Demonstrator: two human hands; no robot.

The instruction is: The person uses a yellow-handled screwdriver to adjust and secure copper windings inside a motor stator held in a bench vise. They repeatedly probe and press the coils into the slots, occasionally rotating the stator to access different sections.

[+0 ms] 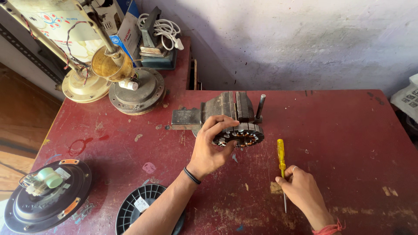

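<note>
Nearest: black fan motor housing point(45, 193) and black vented cover point(143, 204), down-left of bench vise point(222, 109) | red worktable point(339, 130) bears all | stator point(244, 134) just before vise, steadied by left hand point(211, 150), fingers curled on its rim | right hand point(302, 189) right of stator, fingertips lightly closed on yellow screwdriver point(281, 163), lying flat.
</note>
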